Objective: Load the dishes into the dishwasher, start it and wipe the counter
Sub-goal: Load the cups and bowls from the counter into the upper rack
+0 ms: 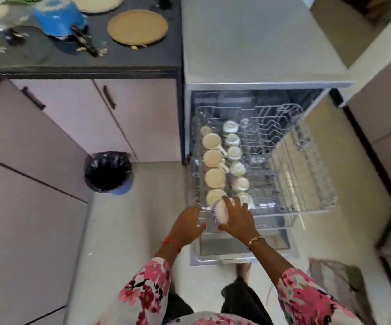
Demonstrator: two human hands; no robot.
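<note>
One purple-edged cup (220,213) in right grip (236,219), fingers curled round it, at rack (318,202) 6 o'clock edge. Left grip (191,221) relaxed, empty. Cup likely light, stiff, fragile; hold round body.

Dark counter (143,57), top left, held blue pot (58,17) w/ black handle. Round tan mat (137,26) sat just right of it, 2nd pale mat (96,2) at far edge, glass lid (18,50) at left, crumbs (100,50) near pot handle. Upper rack (307,184) stood pulled out of dishwasher. It carried 2 rows of upturned cups along left side: cream mugs (213,158) outer, white cups (235,153) inner. Floor (131,219) bore blue bin (109,171) w/ black liner by cabinets, plus rug (335,282) btm right.
</note>
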